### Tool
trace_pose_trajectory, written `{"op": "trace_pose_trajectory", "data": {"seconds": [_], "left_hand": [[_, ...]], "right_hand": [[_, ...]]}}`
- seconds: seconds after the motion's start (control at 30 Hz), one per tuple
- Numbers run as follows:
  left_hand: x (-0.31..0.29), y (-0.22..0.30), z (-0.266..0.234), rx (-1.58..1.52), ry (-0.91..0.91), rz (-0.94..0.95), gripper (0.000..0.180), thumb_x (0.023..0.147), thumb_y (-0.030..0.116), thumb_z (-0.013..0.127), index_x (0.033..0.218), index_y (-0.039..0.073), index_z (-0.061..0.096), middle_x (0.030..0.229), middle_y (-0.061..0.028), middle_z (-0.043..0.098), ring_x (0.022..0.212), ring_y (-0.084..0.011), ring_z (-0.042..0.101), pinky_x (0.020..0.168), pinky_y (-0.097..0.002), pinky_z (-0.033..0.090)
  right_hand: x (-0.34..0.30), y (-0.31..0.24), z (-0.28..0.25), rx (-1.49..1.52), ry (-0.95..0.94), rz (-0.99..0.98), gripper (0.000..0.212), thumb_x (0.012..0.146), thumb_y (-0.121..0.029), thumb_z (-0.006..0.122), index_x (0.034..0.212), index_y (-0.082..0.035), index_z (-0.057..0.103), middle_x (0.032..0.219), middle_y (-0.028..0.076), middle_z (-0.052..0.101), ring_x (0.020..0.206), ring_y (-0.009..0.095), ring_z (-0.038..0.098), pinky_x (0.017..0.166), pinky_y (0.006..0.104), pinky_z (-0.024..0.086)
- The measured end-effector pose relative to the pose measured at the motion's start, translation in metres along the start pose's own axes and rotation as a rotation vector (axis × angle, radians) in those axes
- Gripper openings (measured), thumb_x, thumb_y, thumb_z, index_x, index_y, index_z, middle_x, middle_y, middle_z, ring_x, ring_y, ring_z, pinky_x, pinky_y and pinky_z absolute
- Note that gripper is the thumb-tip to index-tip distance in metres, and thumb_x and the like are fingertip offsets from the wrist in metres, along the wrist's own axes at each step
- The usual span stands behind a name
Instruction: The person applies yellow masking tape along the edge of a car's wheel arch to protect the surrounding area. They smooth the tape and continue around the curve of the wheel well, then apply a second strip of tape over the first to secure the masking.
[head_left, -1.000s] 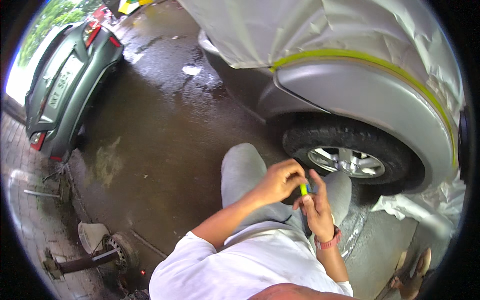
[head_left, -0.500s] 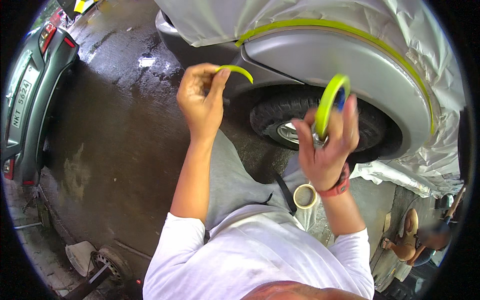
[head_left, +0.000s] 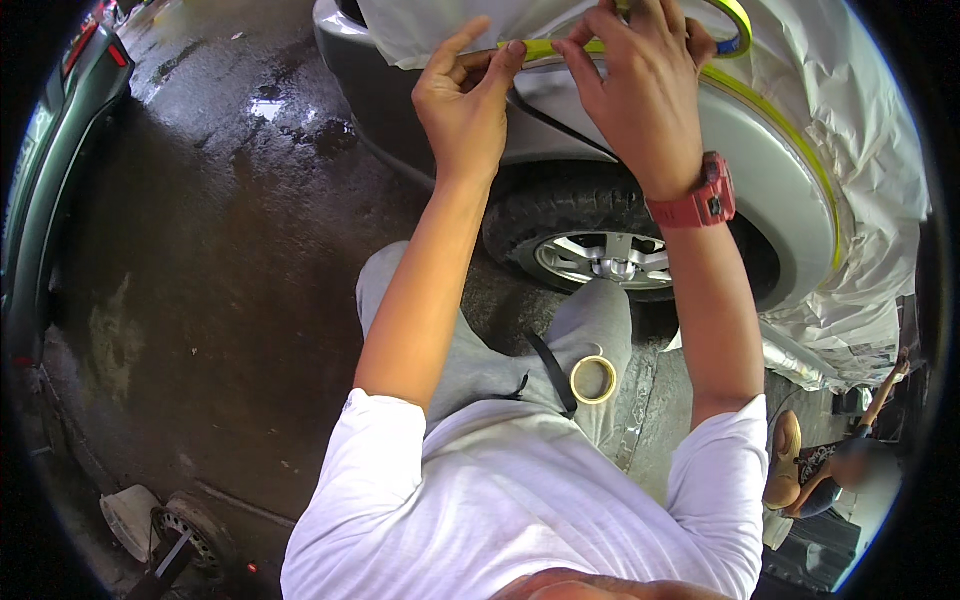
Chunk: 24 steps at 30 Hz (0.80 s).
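At the upper left of the frame stands a dark car (head_left: 75, 150). Near top centre, your left hand (head_left: 465, 120) pinches the end of the yellow-green tape (head_left: 540, 48), thumb and finger together on it. Right of and below centre, a cream tape ring (head_left: 575, 384) shows before your grey trousers (head_left: 590, 325). Your right hand (head_left: 648, 105) (the one with the red watch (head_left: 700, 203)) grips the tape's roll end, upper right. White sheeting (head_left: 875, 130) lies beyond.

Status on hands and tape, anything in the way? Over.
Left hand pinching flat yellow-green tape strip. Right hand holding round yellow-green tape roll. Silver curved fender, crumpled white sheeting behind; no obstruction seen.
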<state>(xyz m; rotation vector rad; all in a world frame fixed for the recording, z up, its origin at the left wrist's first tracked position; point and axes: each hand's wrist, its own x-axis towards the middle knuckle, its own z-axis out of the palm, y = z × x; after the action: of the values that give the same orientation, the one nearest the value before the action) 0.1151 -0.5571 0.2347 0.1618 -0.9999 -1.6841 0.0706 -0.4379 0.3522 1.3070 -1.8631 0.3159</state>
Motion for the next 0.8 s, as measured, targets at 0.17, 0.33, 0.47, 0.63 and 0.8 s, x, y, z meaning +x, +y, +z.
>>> {"op": "trace_pose_trajectory", "data": {"seconds": [0.17, 0.33, 0.47, 0.63, 0.8], "left_hand": [[0.009, -0.026, -0.010, 0.149, -0.039, -0.029, 0.024, 0.096, 0.014, 0.083, 0.111, -0.002, 0.073, 0.096, -0.0086, 0.078, 0.088, -0.0113, 0.072, 0.076, -0.0224, 0.054], [0.017, -0.029, -0.026, 0.456, -0.056, 0.090, 0.024, 0.096, 0.020, 0.081, 0.110, 0.001, 0.076, 0.087, -0.0070, 0.079, 0.079, -0.0116, 0.072, 0.073, -0.0281, 0.055], [0.020, -0.021, -0.025, 0.361, -0.092, 0.162, 0.023, 0.094, 0.020, 0.082, 0.106, 0.001, 0.077, 0.089, -0.0079, 0.080, 0.079, -0.0128, 0.073, 0.074, -0.0294, 0.056], [0.016, -0.007, -0.017, 0.425, -0.129, 0.186, 0.020, 0.094, 0.017, 0.082, 0.105, 0.001, 0.077, 0.092, -0.0073, 0.079, 0.082, -0.0120, 0.074, 0.075, -0.0275, 0.056], [0.033, -0.023, -0.019, 0.291, -0.184, 0.157, 0.026, 0.096, 0.014, 0.083, 0.115, -0.001, 0.075, 0.101, -0.0051, 0.078, 0.090, -0.0089, 0.072, 0.079, -0.0240, 0.056]], "right_hand": [[0.008, 0.010, 0.022, -0.156, -0.004, -0.194, 0.019, 0.088, -0.021, 0.074, 0.099, -0.006, 0.071, 0.121, 0.016, 0.058, 0.130, 0.037, 0.049, 0.110, 0.0533, 0.033], [0.011, 0.016, 0.025, -0.144, -0.080, -0.175, 0.023, 0.088, -0.021, 0.073, 0.105, -0.005, 0.070, 0.124, 0.017, 0.057, 0.130, 0.037, 0.049, 0.111, 0.0533, 0.033], [0.011, 0.017, 0.025, -0.142, -0.038, -0.216, 0.023, 0.089, -0.021, 0.073, 0.104, -0.004, 0.070, 0.124, 0.018, 0.057, 0.128, 0.037, 0.049, 0.111, 0.0532, 0.033], [0.012, 0.019, 0.023, -0.135, -0.061, -0.210, 0.023, 0.089, -0.021, 0.073, 0.103, -0.004, 0.069, 0.123, 0.020, 0.056, 0.127, 0.039, 0.049, 0.110, 0.0541, 0.034], [0.015, 0.018, 0.016, -0.106, -0.095, -0.220, 0.021, 0.089, -0.022, 0.074, 0.101, -0.005, 0.069, 0.122, 0.020, 0.056, 0.127, 0.040, 0.049, 0.109, 0.0552, 0.035]]}}
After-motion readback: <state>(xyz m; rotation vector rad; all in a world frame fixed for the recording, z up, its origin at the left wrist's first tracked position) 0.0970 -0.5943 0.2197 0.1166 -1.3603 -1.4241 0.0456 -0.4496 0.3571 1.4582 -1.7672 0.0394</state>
